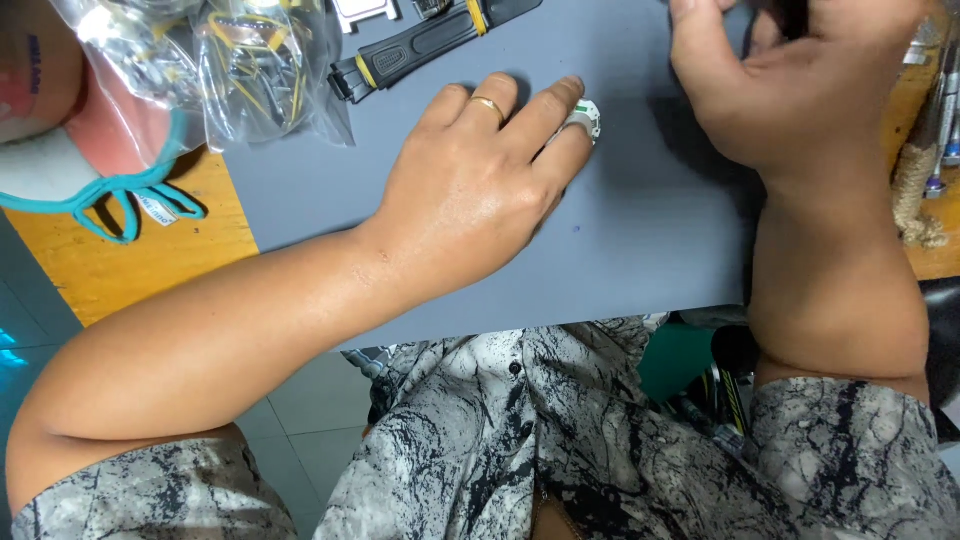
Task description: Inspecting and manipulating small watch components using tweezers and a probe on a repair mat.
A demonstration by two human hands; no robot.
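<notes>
Left hand (470, 190) flat on the grey mat (650, 230), fingers extended, fingertips pressing a small white round part (585, 115) (partly hidden); right hand (790, 80) curled, its grasp cannot be told; black strap (420, 45) nearby

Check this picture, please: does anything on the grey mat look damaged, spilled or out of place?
Nothing looks spilled or broken. The black watch strap lies detached at the far edge of the grey mat, and the left hand presses a small white round part flat. The right hand hides what it holds.
</notes>
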